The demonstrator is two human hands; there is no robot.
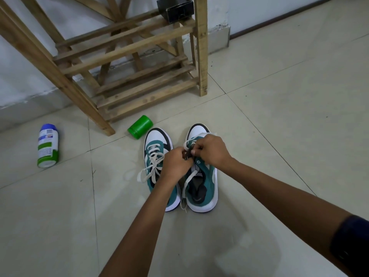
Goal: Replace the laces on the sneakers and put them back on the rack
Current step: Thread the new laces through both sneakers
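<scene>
Over right sneaker (201, 176), left hand (175, 164) & right hand (209, 150) both pinching its lace (186, 184), laced left sneaker (157, 154) touching alongside.

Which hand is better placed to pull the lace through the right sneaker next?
Probably the right hand: it pinches the lace over the right sneaker. The left hand reaches across from the left sneaker.
</scene>
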